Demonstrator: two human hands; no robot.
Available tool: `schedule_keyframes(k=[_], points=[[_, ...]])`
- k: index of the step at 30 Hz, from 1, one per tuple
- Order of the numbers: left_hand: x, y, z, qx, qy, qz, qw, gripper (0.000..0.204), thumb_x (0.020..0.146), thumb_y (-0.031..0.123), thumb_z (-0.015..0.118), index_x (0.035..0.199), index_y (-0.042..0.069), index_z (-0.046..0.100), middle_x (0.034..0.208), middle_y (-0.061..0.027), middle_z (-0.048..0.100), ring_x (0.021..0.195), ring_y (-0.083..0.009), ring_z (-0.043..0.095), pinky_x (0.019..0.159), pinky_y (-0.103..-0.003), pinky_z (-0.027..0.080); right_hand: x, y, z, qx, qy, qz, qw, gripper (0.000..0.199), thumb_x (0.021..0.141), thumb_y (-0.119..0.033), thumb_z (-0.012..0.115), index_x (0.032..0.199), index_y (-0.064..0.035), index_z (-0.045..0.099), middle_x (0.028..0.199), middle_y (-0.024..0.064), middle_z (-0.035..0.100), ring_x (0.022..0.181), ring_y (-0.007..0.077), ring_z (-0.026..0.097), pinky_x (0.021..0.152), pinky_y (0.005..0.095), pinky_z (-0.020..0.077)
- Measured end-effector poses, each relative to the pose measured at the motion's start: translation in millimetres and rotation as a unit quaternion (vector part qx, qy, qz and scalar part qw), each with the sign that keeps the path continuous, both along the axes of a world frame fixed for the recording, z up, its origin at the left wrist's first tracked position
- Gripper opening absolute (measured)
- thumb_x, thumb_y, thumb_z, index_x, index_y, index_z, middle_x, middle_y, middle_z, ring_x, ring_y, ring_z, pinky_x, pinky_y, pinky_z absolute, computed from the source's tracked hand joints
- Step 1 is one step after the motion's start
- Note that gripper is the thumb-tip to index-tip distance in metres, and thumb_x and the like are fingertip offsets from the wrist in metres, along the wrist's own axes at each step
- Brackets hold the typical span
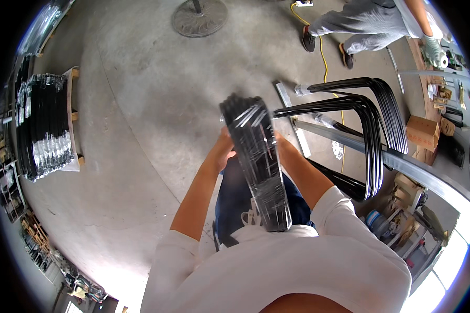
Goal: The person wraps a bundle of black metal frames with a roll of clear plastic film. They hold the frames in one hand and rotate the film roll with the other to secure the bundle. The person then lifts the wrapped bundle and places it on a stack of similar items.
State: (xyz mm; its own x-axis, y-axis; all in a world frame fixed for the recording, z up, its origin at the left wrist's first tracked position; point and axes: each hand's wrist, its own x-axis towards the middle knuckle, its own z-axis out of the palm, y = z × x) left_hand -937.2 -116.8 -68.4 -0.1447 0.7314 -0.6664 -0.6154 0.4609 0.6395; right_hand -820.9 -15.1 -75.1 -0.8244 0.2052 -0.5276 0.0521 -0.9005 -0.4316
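Gripping opposite sides of a film-wrapped black bundle [256,164], the left hand [226,143] and right hand [280,141] held it before blue trousers [231,195], above the floor [141,120], apparently to share its weight.

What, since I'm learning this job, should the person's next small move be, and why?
I'd probably turn the black bundle slightly left, toward the dark stack on the wooden pallet. The left hand grips its side, the right hand is mostly hidden behind it, and shiny clear wrap already covers it, much like that stack.
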Motion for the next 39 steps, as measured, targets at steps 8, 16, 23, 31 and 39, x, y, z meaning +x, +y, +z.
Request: schedule_keyframes(k=[8, 16, 23, 31, 39], points=[[-66, -54, 28, -0.001, 0.036, 0.172, 0.985, 0.064, 0.069, 0.023, 0.068, 0.117, -0.004, 0.036, 0.099, -0.0134, 0.055, 0.087, -0.0211, 0.057, 0.074, -0.033, 0.046, -22, 59, 35, 0.533, -0.188, 0.128, 0.815, 0.025, 0.08, -0.014, 0.053, 0.101, -0.0011, 0.057, 0.089, 0.0095, 0.061, 0.075, 0.0171, 0.059, 0.063, 0.0281, 0.048], [-101, 23, 135, -0.016, 0.501, 0.062, 0.863, 0.059, 0.076, 0.035, 0.063, 0.117, -0.002, 0.043, 0.105, -0.0109, 0.054, 0.093, -0.0193, 0.055, 0.082, -0.036, 0.043, -130, 14, 164, 0.343, -0.137, 0.187, 0.91, 0.054, 0.079, -0.042, 0.058, 0.111, -0.0001, 0.048, 0.09, 0.011, 0.058, 0.077, 0.0214, 0.06, 0.062, 0.0304, 0.0506], [-149, 42, 91, 0.124, 0.104, 0.062, 0.985, 0.048, 0.088, 0.04, 0.04, 0.116, 0.001, 0.049, 0.103, -0.0089, 0.057, 0.085, -0.0172, 0.056, 0.081, -0.031, 0.041, -132, 61, 142, 0.11, -0.15, 0.092, 0.978, 0.043, 0.078, -0.038, 0.057, 0.106, -0.0056, 0.05, 0.095, 0.0095, 0.057, 0.079, 0.0202, 0.059, 0.069, 0.0361, 0.05], [-109, 105, -106, 0.156, -0.023, -0.19, 0.969, 0.036, 0.087, 0.032, 0.043, 0.096, 0.0, 0.057, 0.088, -0.0094, 0.06, 0.08, -0.0159, 0.058, 0.078, -0.03, 0.044, -113, 108, 124, 0.221, -0.119, 0.111, 0.962, 0.043, 0.072, -0.034, 0.06, 0.102, -0.0043, 0.054, 0.084, 0.0098, 0.059, 0.076, 0.0205, 0.059, 0.067, 0.0383, 0.0496], [-92, 106, -39, 0.133, -0.006, -0.214, 0.968, 0.042, 0.089, 0.038, 0.034, 0.073, 0.004, 0.052, 0.077, -0.0087, 0.06, 0.067, -0.0137, 0.053, 0.063, -0.026, 0.041, 31, 42, 18, -0.074, -0.111, 0.034, 0.99, 0.04, 0.075, -0.033, 0.062, 0.099, -0.0031, 0.053, 0.087, 0.0107, 0.056, 0.074, 0.0228, 0.058, 0.066, 0.0354, 0.0495]])
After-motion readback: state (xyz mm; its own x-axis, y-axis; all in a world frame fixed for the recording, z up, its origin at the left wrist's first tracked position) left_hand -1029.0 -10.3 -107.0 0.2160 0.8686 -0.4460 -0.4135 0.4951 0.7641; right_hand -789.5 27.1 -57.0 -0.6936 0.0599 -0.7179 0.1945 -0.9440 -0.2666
